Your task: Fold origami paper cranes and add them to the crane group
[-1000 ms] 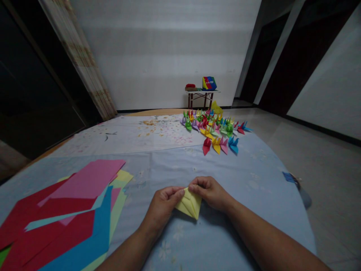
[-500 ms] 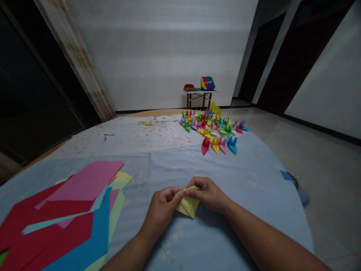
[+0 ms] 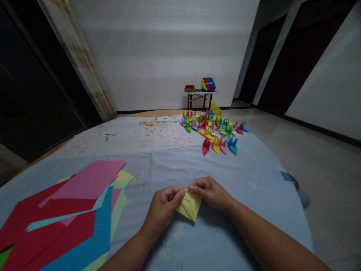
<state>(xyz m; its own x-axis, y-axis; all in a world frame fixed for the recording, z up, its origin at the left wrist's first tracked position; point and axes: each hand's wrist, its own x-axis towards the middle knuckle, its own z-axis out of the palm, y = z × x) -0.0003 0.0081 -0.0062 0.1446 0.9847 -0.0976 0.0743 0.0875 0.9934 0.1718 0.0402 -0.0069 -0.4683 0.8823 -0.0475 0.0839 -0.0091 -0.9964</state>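
A folded piece of yellow origami paper (image 3: pixel 190 206), roughly diamond-shaped with crease lines, is held just over the blue cloth near the front of the table. My left hand (image 3: pixel 164 205) pinches its upper left edge between thumb and fingers. At the top right edge, my right hand (image 3: pixel 210 191) pinches it the same way, thumb on the near face. Both hands are closed, and the fingers behind the paper are partly hidden. One corner of the paper points down toward me.
Loose coloured sheets (image 3: pixel 70 210) lie overlapping at the left. Several folded paper cranes (image 3: pixel 208 122) crowd the far right of the table, with a short row of cranes (image 3: pixel 219 145) in front. A small stand (image 3: pixel 200 92) with a colourful box (image 3: pixel 208 84) stands by the wall.
My right thumb and fingers have shifted slightly along the top edge, so more of the yellow paper's face shows. The paper has turned a little; my left hand keeps its pinch.
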